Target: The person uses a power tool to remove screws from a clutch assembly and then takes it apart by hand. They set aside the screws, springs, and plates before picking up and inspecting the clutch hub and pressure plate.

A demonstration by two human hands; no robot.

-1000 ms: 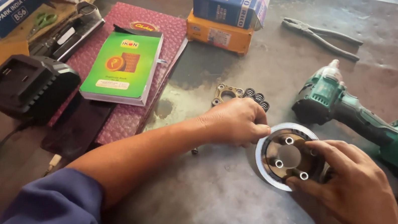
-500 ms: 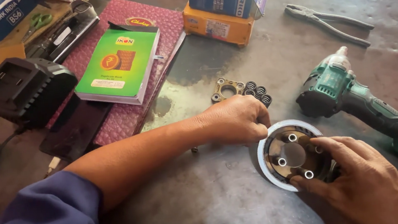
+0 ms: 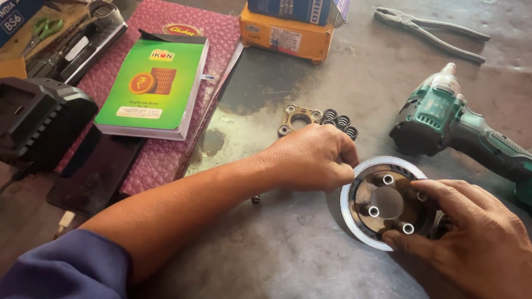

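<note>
A round metal clutch plate [image 3: 380, 201] with several raised posts lies on the grey worktop. My left hand [image 3: 311, 157] reaches across from the left, its fingertips pinched together at the plate's upper left rim. Whether a small part sits between them stays hidden. My right hand [image 3: 473, 239] comes from the lower right and grips the plate's right side with spread fingers. Just behind my left hand lie a small square metal bracket [image 3: 298, 118] and a cluster of dark coil springs [image 3: 338, 122].
A green cordless impact driver [image 3: 481, 136] lies right of the plate. Pliers [image 3: 431, 31] rest at the back right. Stacked blue and orange boxes [image 3: 296, 7], a green booklet [image 3: 154, 89] on a maroon folder, and a black battery charger [image 3: 26, 121] sit left.
The view has drifted slightly, so everything sits a little higher and more to the right. Both hands stay on the plate; my right fingers have shifted a little along its rim.
</note>
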